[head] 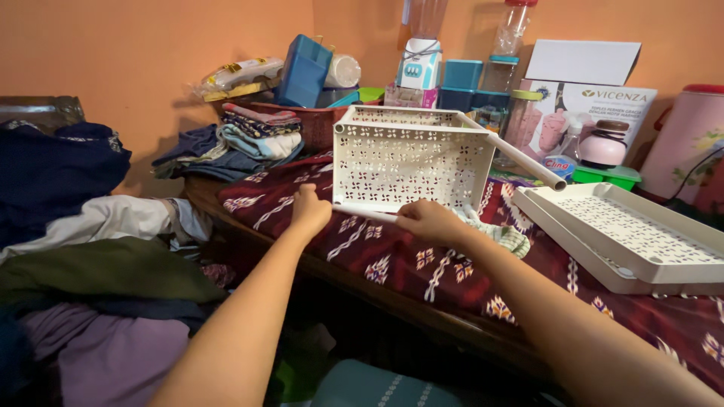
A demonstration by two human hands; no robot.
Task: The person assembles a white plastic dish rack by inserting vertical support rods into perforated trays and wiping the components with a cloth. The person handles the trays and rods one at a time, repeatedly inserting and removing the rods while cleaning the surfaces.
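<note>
Orange walls (151, 68) closed the background, and below them a table covered with a dark red patterned cloth (422, 264) ran across the middle of the frame. Near the centre a cream perforated plastic basket (403, 162) lay tipped on its side on the cloth, its open side turned to the upper right. The left hand (309, 211) was closed at the lower left corner of the basket, touching it there. The right hand (428, 220) had its fingers pinched together on a thin white rod (369, 213) that ran along the lower edge of the basket between both hands. A cream tube (520, 160) stuck out from the right of the basket. At the right, two cream perforated trays (626, 241) lay stacked on the cloth. Folded clothes (256, 132) sat in the upper left of the table, and a pile of clothes (90, 249) filled the left side. Boxes and jars (467, 83) stood behind the basket, by the wall.
</note>
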